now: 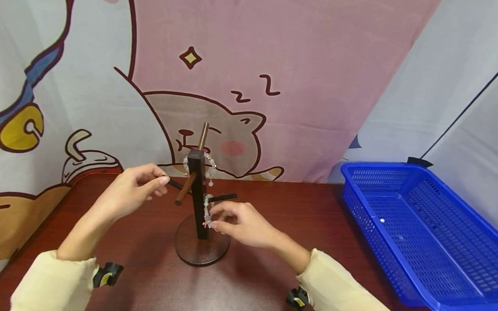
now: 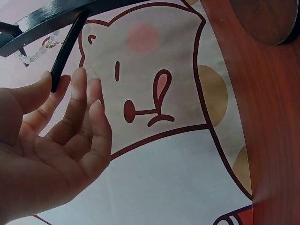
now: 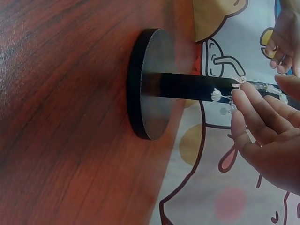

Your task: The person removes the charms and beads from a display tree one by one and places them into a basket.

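A dark wooden jewelry stand, with pegs on several sides and a round base, stands on the table. My left hand pinches the tip of its left black peg between thumb and index finger. From the right black peg hangs a beaded bracelet with small charms, a white flower charm among them. At its lower part, the fingertips of my right hand touch the beads, the fingers fairly straight. Another clear-beaded bracelet hangs behind the post near the top, partly hidden.
To the right is a blue plastic basket, with a small white bit on its near side. A cartoon-printed cloth hangs behind the reddish-brown table. One brown peg points toward me.
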A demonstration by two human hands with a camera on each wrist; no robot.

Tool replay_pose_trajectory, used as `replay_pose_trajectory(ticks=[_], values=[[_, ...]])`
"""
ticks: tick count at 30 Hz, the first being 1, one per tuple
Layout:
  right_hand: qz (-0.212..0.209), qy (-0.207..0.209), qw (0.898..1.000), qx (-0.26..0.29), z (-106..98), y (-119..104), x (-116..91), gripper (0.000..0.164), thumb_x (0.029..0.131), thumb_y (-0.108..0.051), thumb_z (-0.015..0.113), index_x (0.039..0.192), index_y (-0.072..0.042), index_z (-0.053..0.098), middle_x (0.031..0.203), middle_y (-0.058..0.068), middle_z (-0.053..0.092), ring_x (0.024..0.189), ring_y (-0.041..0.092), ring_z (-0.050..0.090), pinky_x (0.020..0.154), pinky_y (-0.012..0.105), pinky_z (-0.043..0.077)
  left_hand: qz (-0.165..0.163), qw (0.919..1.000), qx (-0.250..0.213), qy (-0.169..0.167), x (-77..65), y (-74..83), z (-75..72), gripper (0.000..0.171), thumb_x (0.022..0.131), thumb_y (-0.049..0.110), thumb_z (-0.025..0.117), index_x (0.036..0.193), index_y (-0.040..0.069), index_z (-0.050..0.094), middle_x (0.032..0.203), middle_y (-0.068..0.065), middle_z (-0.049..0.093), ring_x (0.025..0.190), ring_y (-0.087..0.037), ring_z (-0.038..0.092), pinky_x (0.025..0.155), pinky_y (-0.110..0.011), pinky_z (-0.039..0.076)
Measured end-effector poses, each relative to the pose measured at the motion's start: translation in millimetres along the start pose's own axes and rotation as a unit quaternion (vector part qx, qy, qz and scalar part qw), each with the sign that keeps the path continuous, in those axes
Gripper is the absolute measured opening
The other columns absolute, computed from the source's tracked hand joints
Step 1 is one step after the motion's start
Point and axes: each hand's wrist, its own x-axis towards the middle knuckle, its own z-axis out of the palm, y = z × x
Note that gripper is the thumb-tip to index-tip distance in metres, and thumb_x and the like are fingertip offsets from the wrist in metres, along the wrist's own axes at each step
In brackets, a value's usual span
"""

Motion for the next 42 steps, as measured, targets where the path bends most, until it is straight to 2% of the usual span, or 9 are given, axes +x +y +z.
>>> replay_pose_trajectory(ticks=[4, 11, 17, 22, 31, 42], values=[[0.014, 0.003, 1.000, -0.003, 3, 2, 3, 0.017, 0.086, -0.006, 0.063, 0.101, 0.001, 0.061, 0.078, 0.009, 0.067, 0.065, 0.007, 0.061, 0.060, 0.021, 0.050, -0.001, 1.0000, 0.001, -0.002, -0.2, 0.3, -0.1, 0.017, 0.094, 0.017, 0.053, 0.095, 0.002, 0.060, 0.077, -0.003, 0.063, 0.068, -0.014, 0.058, 0.062, -0.028, 0.049], [0.033, 0.013, 0.999, -0.007, 9, 4, 6, 0.013, 0.085, -0.004, 0.061, 0.096, 0.001, 0.062, 0.075, 0.007, 0.066, 0.064, 0.017, 0.062, 0.057, 0.020, 0.048, -0.002, 1.0000, 0.000, -0.004, -0.4, 0.1, -0.1, 0.016, 0.094, 0.017, 0.053, 0.095, 0.002, 0.060, 0.077, -0.003, 0.063, 0.068, -0.014, 0.058, 0.061, -0.026, 0.049], [0.025, 0.019, 0.999, -0.014, 12, 7, 10, 0.008, 0.086, -0.008, 0.062, 0.090, -0.001, 0.061, 0.071, 0.007, 0.065, 0.062, 0.021, 0.061, 0.056, 0.020, 0.047, -0.001, 1.0000, 0.001, -0.005, -0.2, 0.3, -0.5, 0.017, 0.094, 0.017, 0.052, 0.095, 0.002, 0.059, 0.077, -0.003, 0.063, 0.069, -0.014, 0.059, 0.061, -0.026, 0.049], [0.035, 0.018, 0.999, -0.016, 14, 7, 12, 0.005, 0.086, -0.008, 0.062, 0.085, -0.004, 0.059, 0.070, 0.009, 0.064, 0.062, 0.022, 0.061, 0.056, 0.021, 0.048, 0.000, 1.0000, 0.003, -0.006, 0.2, 0.1, -0.2, 0.017, 0.094, 0.018, 0.052, 0.094, 0.003, 0.059, 0.077, -0.003, 0.063, 0.068, -0.014, 0.059, 0.062, -0.026, 0.049], [0.026, 0.010, 0.999, -0.019, 16, 5, 14, 0.010, 0.089, -0.012, 0.059, 0.080, -0.007, 0.060, 0.068, 0.003, 0.063, 0.064, 0.026, 0.061, 0.057, 0.022, 0.048, -0.001, 1.0000, 0.006, -0.005, 0.2, 0.5, -0.2, 0.017, 0.094, 0.018, 0.052, 0.094, 0.003, 0.059, 0.077, -0.003, 0.063, 0.068, -0.014, 0.058, 0.062, -0.028, 0.049], [0.016, 0.005, 1.000, -0.014, 13, 4, 14, 0.012, 0.088, -0.006, 0.059, 0.077, -0.005, 0.057, 0.068, 0.007, 0.062, 0.062, 0.027, 0.061, 0.057, 0.023, 0.050, -0.003, 1.0000, 0.000, -0.009, -0.3, 1.9, -1.5, 0.016, 0.094, 0.017, 0.052, 0.094, 0.002, 0.059, 0.077, -0.004, 0.063, 0.069, -0.015, 0.058, 0.062, -0.028, 0.049]])
